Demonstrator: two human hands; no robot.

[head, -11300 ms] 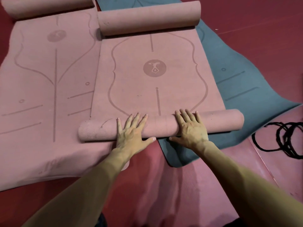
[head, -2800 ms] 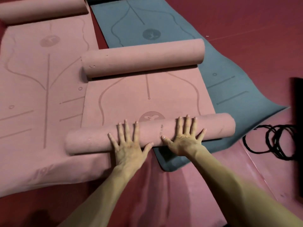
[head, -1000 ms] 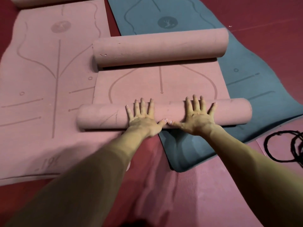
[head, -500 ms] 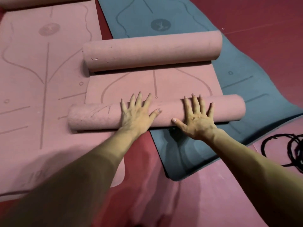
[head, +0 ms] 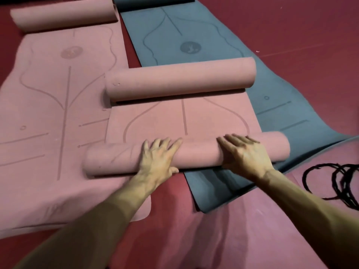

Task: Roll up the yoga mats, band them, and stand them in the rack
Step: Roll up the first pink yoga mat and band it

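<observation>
- The middle pink mat point(head: 174, 117) was seen at the centre of the frame, laid across the edge of a second pink mat point(head: 48, 113) on the left and a blue mat point(head: 213, 32) on the right.
- Both of its ends were rolled: the near roll point(head: 198, 152) lay under the hands, and the far roll point(head: 180, 78) lay above it in the frame, with a flat stretch between them.
- The left hand point(head: 159, 158) was pressed on the near roll, its grip flat and spread, with the thumb at the roll's near side; nothing was clasped.
- The right hand point(head: 246, 154) was laid over the roll just to the right, its fingers extended across the top, nothing enclosed.
- A round emblem point(head: 190, 47) was printed on the blue mat and another point(head: 71, 52) on the left mat; no lettering could be read.
- Black bands point(head: 334, 181) lay looped on the red floor point(head: 310, 35) at the right edge.
- Another pink roll point(head: 64, 16) lay at the upper left.
</observation>
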